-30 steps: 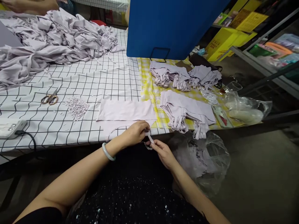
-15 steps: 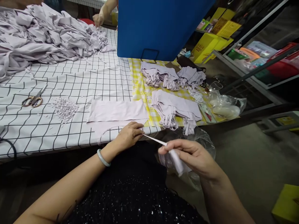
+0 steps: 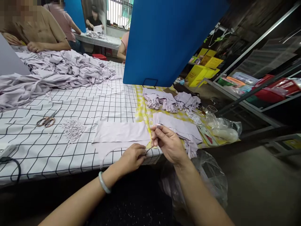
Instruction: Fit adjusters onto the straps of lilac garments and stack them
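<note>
While the fabric panel (image 3: pixel 121 132) lies flat on the table (image 3: pixel 98 99), long axis running left to right, the left hand (image 3: pixel 133 157) is nearer, at the panel's near edge, clamped on a thin strap (image 3: pixel 149 149); the right hand (image 3: pixel 169 145) pinches this strap beyond the panel's right end.

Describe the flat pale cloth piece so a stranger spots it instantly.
From the tall blue panel, come down the table toward the left hand. Beyond that hand lies the pale cloth piece. Unlike the cloth heap and cloth stacks nearby, it is spread out, not piled.
</note>
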`<state>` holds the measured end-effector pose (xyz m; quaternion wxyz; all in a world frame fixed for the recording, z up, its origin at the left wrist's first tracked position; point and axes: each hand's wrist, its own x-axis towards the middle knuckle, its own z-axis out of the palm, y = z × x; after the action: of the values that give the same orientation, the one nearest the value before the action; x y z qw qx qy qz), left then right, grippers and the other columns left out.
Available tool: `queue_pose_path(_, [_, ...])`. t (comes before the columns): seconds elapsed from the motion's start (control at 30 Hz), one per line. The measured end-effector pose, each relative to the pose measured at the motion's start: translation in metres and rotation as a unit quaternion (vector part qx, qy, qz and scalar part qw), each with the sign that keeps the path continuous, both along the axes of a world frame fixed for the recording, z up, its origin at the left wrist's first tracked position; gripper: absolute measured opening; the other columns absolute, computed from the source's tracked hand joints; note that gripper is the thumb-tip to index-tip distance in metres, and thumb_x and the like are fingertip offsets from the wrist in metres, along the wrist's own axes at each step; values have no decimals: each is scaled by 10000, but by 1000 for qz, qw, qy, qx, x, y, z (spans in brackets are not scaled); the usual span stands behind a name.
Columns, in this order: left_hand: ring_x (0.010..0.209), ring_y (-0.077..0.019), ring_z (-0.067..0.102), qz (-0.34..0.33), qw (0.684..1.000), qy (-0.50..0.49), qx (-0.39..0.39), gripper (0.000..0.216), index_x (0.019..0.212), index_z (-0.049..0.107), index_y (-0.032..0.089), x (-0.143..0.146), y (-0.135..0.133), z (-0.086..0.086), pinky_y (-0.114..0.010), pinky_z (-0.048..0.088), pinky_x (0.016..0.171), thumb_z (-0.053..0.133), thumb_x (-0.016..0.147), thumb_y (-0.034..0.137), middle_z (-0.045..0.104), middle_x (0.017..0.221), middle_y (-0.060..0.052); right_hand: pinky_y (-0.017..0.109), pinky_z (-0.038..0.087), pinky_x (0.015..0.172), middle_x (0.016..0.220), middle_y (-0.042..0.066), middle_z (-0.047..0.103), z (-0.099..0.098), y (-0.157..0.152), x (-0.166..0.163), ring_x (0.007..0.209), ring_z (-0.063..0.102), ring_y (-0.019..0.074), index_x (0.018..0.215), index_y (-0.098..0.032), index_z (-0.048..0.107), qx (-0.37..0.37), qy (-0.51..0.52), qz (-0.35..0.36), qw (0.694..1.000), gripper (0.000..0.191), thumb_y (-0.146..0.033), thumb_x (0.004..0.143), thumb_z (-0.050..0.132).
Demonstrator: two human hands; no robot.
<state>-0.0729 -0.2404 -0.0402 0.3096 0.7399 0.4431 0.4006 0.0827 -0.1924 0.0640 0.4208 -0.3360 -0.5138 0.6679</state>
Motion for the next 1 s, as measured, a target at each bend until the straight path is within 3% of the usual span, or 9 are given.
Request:
queue_pose_path(0.1, [883,-192,645,20,970,-200,-139,193,1014,673,166,-5,3,34,-359,537,844,559,900,272,701,963,-75,167,305,387,607,-65,533,-11,-16,-4,406,351,34,917,-203,677,-41,-28,51,997,226,-425,877,676])
queue_pose_path(0.23, [702,-114,561,9,907,-334,-256,157,891,664,154,-15,2,63,-263,487,694,637,826,294,635,809,-10,185,262,388,576,-60,529,-31,-34,-3,406,343,50,827,-197,608,-40,-119,57,990,266,-444,923,588])
queue_pose_path(0.33, [697,-100,537,-2,903,-327,-280,190,896,672,142,-18,-5,61,-252,460,688,681,797,304,627,806,-2,203,271,433,575,-53,506,-42,-43,-1,451,354,66,764,-191,571,-13,-194,49,980,301,-432,942,543])
queue_pose_path(0.47, [689,-100,519,11,912,-286,-293,198,835,643,136,-15,-14,45,-245,432,664,706,763,309,598,752,11,222,302,513,580,-52,427,-52,-52,2,540,361,92,687,-191,526,17,-250,30,968,332,-414,934,528])
queue_pose_path(0.63, [646,-94,499,21,912,-254,-320,183,798,608,144,-11,-21,33,-234,395,605,678,757,308,574,715,21,233,342,569,641,-39,480,-60,-64,7,601,415,110,847,-179,653,15,-284,33,958,279,-412,934,525])
queue_pose_path(0.73, [611,-99,491,24,932,-205,-298,150,798,604,152,-13,-20,32,-236,386,566,631,780,298,570,692,19,231,330,532,621,-49,492,-64,-68,10,559,406,106,977,-195,678,13,-293,25,956,282,-443,932,551])
queue_pose_path(0.83, [663,-131,543,18,975,-98,-198,83,831,618,157,-21,-7,30,-269,449,616,573,807,223,609,743,-11,234,416,601,701,-13,597,-64,-59,9,636,514,121,892,-189,700,16,-282,-11,959,273,-445,895,606])
queue_pose_path(0.9, [803,-175,596,38,995,8,-95,149,905,641,154,-29,10,26,-320,503,740,557,784,132,647,881,-58,239,456,600,701,0,625,-64,-46,5,621,545,120,813,-175,698,-38,-256,-31,965,268,-437,849,653])
queue_pose_path(1.0, [943,-236,601,55,986,157,-13,256,961,664,133,-39,36,14,-380,521,856,573,736,49,636,1004,-116,240,501,547,688,25,661,-62,-24,-6,570,580,117,779,-148,710,-164,-205,-41,964,230,-377,786,701])
